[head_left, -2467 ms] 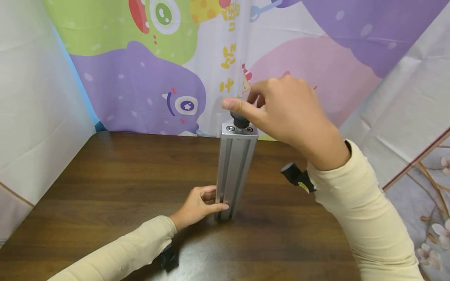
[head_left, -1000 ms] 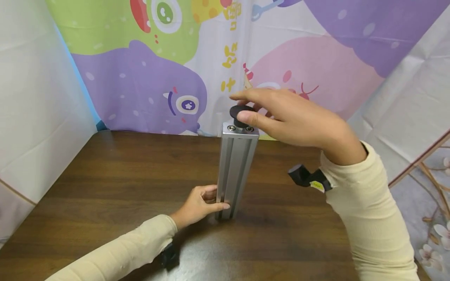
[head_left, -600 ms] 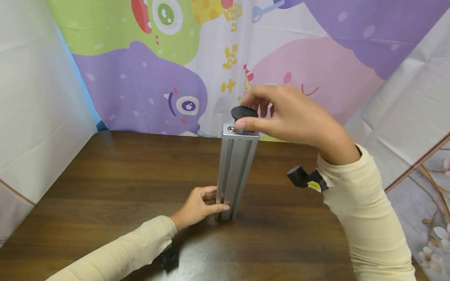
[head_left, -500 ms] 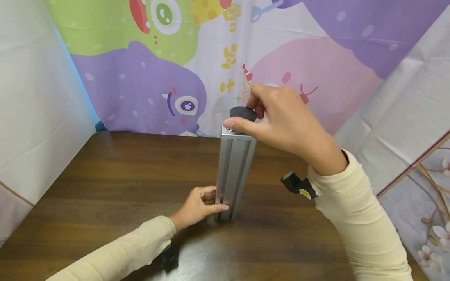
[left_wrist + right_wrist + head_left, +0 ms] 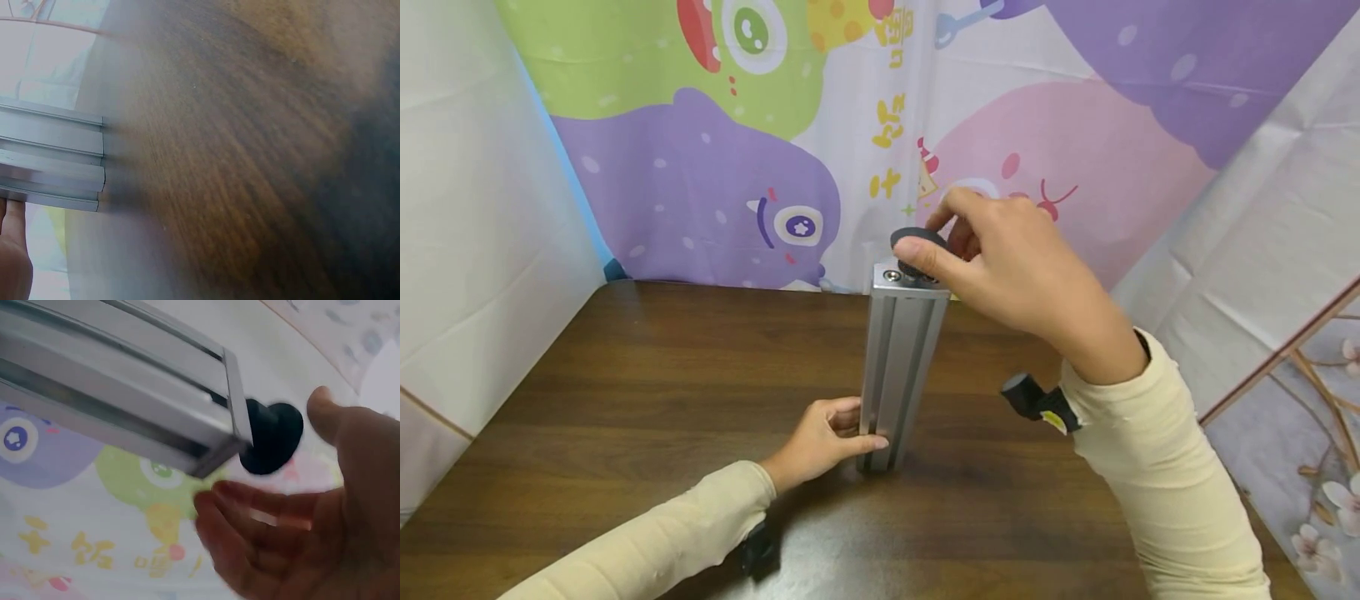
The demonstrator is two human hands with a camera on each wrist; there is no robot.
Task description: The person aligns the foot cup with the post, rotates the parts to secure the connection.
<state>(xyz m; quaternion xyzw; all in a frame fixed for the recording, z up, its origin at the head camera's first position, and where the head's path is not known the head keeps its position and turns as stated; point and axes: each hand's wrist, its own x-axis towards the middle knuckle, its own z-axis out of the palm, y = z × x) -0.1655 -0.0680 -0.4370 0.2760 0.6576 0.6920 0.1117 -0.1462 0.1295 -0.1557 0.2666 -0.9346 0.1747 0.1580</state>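
An aluminium profile [image 5: 904,375] stands upright on the dark wooden table [image 5: 700,367]. On its top end plate, which has bolt heads, sits a black levelling foot [image 5: 917,236] with its disc facing up. My left hand [image 5: 820,437] grips the profile near its base, thumb in front and fingers behind. My right hand [image 5: 1015,267] is around the levelling foot, thumb over the near edge and bent fingers at the far right side. In the right wrist view, a small gap shows between the thumb [image 5: 323,415] and the levelling foot [image 5: 272,437]; the fingers curve below, apart from it.
A cartoon-printed curtain [image 5: 700,183] hangs behind the table, with pale cloth [image 5: 467,208] at the left and more at the right. Black wrist devices [image 5: 1037,404] sit at both sleeves.
My right hand has repeatedly shifted and turned about the levelling foot; its thumb has moved from below the disc's near edge up over it. The left hand and profile stay put.
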